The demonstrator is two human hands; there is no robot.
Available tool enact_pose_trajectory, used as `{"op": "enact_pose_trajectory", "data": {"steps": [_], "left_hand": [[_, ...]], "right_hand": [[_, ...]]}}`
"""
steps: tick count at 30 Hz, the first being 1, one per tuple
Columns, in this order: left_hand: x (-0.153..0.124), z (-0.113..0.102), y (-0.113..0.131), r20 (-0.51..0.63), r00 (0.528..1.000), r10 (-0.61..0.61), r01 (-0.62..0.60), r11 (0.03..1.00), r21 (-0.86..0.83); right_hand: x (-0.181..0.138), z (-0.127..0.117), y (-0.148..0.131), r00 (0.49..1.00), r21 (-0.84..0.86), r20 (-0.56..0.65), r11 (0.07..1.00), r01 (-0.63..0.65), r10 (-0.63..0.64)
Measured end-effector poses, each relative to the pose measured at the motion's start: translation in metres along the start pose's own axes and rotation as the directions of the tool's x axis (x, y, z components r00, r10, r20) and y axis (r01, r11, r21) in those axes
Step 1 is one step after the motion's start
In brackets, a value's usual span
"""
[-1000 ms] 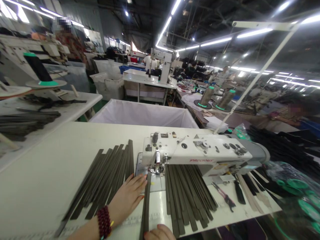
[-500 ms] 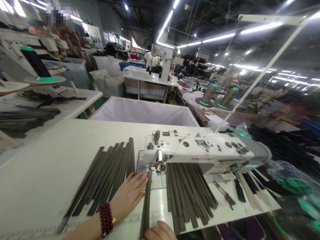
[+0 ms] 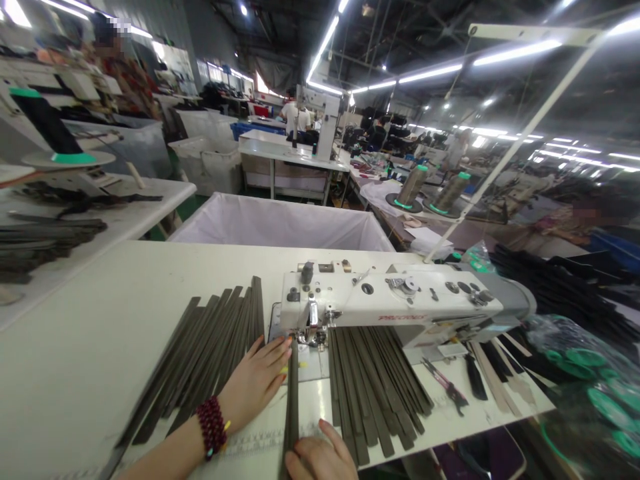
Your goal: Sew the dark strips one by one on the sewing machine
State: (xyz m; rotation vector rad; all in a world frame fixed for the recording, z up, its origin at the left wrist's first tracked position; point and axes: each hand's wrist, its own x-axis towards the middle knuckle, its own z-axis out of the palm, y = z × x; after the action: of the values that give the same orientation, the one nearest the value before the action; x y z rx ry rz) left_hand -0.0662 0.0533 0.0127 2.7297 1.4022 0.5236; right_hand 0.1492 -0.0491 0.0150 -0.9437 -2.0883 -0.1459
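Left hand [image 3: 254, 381], fingers slightly apart, and right hand [image 3: 323, 457], curled, grip unclear, seemingly line up the strip [image 3: 293, 400] at the sewing machine's [image 3: 383, 303] 7 o'clock, which should call for straight feeding.

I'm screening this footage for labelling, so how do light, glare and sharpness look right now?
In the head view, the ceiling light is blown out to white; in the head view, a shiny reflection shows on the table; also in the head view, the sewing machine looks fairly crisp, while the plastic bag at right is smeared.
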Motion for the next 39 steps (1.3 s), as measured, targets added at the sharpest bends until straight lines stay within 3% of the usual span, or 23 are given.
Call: {"op": "enact_pose_trajectory", "data": {"steps": [5,12,17,29,39], "left_hand": [[0.004,-0.001,-0.004,0.006,1.0,-0.006,0.006,1.0,-0.018],[0.001,0.001,0.0,0.021,1.0,-0.013,0.013,1.0,0.022],[0.0,0.005,0.0,0.0,1.0,-0.008,0.008,1.0,0.028],[0.006,0.01,-0.005,0.014,0.999,-0.034,0.033,0.997,0.065],[0.014,0.005,-0.006,0.048,0.997,-0.054,0.052,0.997,0.05]], "right_hand": [[-0.002,0.013,0.001,0.984,0.038,-0.171,0.999,-0.035,0.041],[0.009,-0.009,0.009,0.992,0.064,-0.123,0.998,0.013,-0.005],[0.019,-0.03,0.021,0.994,0.051,0.027,0.993,0.102,-0.103],[0.043,-0.031,0.028,0.993,0.047,0.116,0.999,-0.011,0.005],[0.054,-0.015,0.04,0.978,0.01,0.196,0.998,-0.068,0.064]]}}
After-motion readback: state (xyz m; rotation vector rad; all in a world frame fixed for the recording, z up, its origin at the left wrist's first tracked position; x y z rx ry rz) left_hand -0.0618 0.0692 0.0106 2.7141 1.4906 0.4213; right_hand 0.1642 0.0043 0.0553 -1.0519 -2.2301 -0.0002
